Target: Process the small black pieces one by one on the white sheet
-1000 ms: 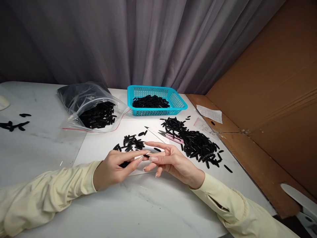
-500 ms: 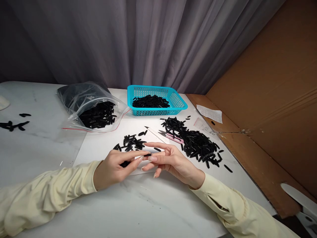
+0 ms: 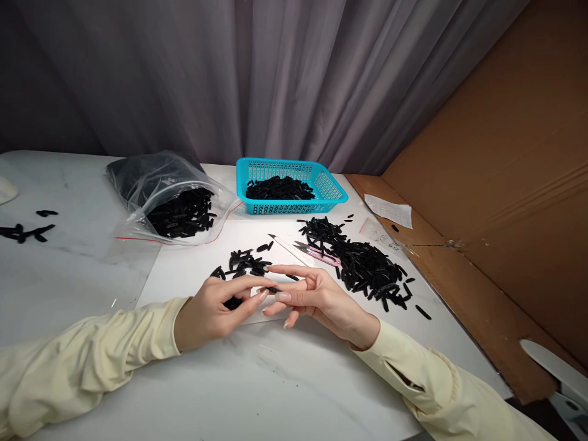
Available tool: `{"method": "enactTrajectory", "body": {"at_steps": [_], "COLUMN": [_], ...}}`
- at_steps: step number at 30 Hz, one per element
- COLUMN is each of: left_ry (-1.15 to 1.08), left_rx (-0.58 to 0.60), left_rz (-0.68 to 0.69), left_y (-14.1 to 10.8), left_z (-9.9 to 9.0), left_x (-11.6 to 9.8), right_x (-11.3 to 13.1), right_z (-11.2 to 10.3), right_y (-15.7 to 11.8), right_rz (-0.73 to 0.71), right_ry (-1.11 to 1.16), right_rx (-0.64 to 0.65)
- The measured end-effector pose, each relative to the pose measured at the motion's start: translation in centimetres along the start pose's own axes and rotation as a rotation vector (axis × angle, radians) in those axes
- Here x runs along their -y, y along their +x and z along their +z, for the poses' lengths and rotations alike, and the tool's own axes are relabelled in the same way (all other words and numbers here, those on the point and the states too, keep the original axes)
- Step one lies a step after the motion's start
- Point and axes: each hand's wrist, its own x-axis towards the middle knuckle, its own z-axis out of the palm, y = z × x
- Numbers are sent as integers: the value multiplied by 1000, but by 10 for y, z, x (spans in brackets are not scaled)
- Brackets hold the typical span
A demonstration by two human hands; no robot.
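A small black piece [image 3: 274,290] is pinched between the fingertips of both hands, over the front edge of a white sheet. My left hand [image 3: 215,306] grips its left end with thumb and forefinger. My right hand [image 3: 319,300] holds its right end, the other fingers spread below. Just behind my left hand is a small pile of black pieces [image 3: 245,263]. Beyond my right hand lie pink thread snips [image 3: 324,254] and a white pointed tool [image 3: 289,248]. A bigger heap of black pieces [image 3: 370,269] spreads to the right.
A blue basket [image 3: 294,207] with black pieces stands at the back. Left of it lies an open clear zip bag [image 3: 156,177] of black pieces. Loose pieces [image 3: 27,233] lie far left. A paper slip [image 3: 389,211] rests near the cardboard wall [image 3: 496,184] on the right.
The fingertips have shifted slightly around the small black piece, and it now sits a little lower, its right end under my right thumb. Everything else looks the same.
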Motion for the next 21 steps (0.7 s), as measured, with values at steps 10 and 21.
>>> {"method": "enactTrajectory", "body": {"at_steps": [10, 21], "left_ry": [-20, -397], "left_rx": [45, 52], "left_rz": [-59, -571], "left_y": [1, 16], "left_z": [-1, -1], "left_x": [-3, -2], "right_x": [0, 78], "right_z": [0, -23], "right_y": [0, 56], "right_rz": [-9, -458], "right_ry": [-25, -912], "right_rx": [6, -448]}}
